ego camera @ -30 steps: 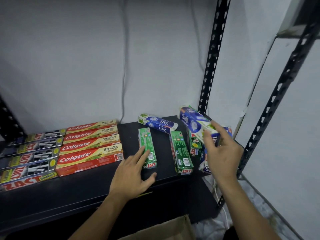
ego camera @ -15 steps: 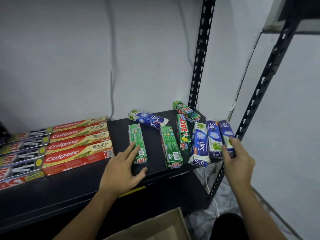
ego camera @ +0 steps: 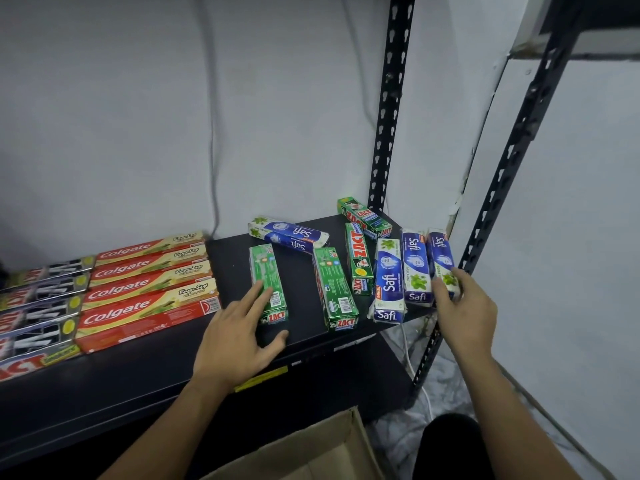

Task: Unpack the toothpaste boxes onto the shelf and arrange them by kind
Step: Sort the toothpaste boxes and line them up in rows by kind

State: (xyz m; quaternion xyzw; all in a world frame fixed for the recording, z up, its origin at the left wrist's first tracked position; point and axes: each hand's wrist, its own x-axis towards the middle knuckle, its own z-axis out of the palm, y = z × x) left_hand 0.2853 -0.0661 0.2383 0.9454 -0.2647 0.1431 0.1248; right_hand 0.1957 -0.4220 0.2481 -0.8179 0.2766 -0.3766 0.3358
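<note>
Spread left hand [ego camera: 239,336] is pressing a green cardboard Zact box [ego camera: 268,284] at centre; right hand [ego camera: 464,306] is pinching a blue-and-white Safi carton [ego camera: 440,258], best squared flush, edges parallel.

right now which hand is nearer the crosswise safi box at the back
Left. The left hand rests on a green Zact box just in front of the crosswise Safi box; the right hand grips the far-right Safi box.
</note>
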